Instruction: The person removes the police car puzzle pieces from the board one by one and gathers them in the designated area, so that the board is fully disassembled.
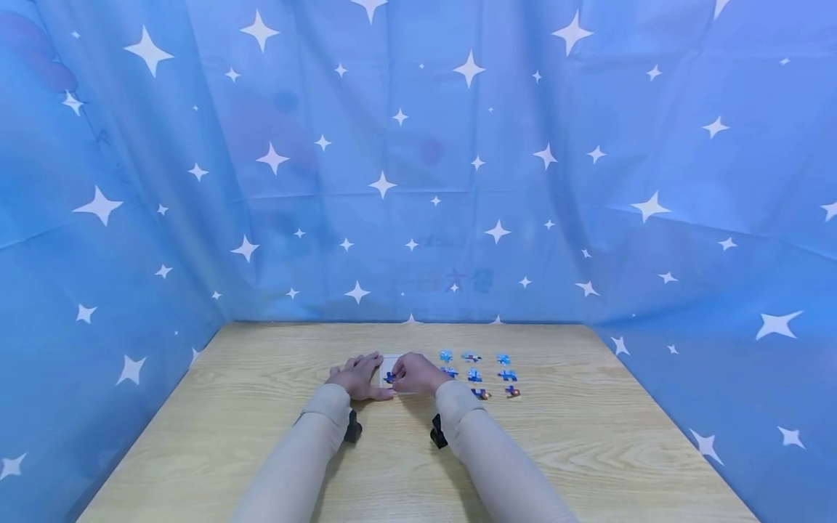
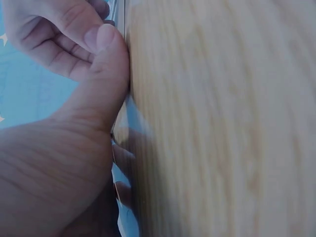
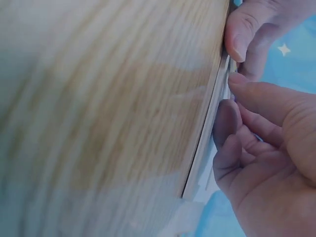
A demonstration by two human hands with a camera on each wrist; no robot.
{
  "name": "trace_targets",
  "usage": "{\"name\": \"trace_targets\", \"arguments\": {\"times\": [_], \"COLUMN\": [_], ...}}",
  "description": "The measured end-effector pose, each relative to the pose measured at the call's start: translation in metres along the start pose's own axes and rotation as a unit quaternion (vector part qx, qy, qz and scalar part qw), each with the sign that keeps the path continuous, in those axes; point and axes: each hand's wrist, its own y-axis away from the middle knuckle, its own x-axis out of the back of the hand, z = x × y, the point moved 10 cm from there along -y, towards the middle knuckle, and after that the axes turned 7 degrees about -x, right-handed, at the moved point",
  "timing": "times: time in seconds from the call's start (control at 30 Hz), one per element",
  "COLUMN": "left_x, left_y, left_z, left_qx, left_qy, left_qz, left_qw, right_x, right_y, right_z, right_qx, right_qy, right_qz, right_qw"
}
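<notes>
A shallow pale puzzle tray (image 1: 389, 362) lies flat on the table between the two hands. My left hand (image 1: 356, 379) rests at its left side with the fingers spread and fairly straight, the thumb along the near edge. In the head view, my right hand (image 1: 421, 374) reaches over the tray and pinches a dark blue jigsaw piece (image 1: 389, 378) in its left part. The right wrist view shows the bent fingers and thumb of the right hand (image 3: 269, 143) low at the tray's edge (image 3: 205, 133); the piece is mostly hidden there.
To the right of the tray, several jigsaw pieces (image 1: 474, 375) lie spaced out in rows, some partly behind the right hand. The wooden table (image 1: 588, 450) reaches back to a blue curtain (image 1: 418, 160) with white stars.
</notes>
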Motion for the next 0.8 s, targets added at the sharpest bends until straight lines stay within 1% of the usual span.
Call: {"name": "trace_targets", "arguments": {"times": [0.17,0.33,0.57,0.67,0.8], "left_x": [0.001,0.002,0.0,0.001,0.0], "left_y": [0.002,0.002,0.002,0.001,0.0], "left_z": [0.001,0.002,-0.001,0.0,0.002], "left_qx": [0.006,0.002,0.004,0.0,-0.006], "left_qy": [0.0,0.006,0.006,0.01,0.013], "left_qz": [0.001,0.01,0.013,0.017,0.019], "left_qw": [1.0,0.9999,0.9999,0.9998,0.9997], "right_x": [0.003,0.007,0.014,0.02,0.025], "right_y": [0.001,0.003,0.008,0.011,0.016], "right_z": [0.004,0.011,0.018,0.02,0.028], "right_qx": [-0.001,-0.003,-0.005,-0.006,-0.015], "right_qy": [-0.007,-0.009,-0.003,0.003,-0.008], "right_qz": [0.001,0.01,0.021,0.026,0.022], "right_qw": [1.0,0.9999,0.9998,0.9996,0.9996]}}
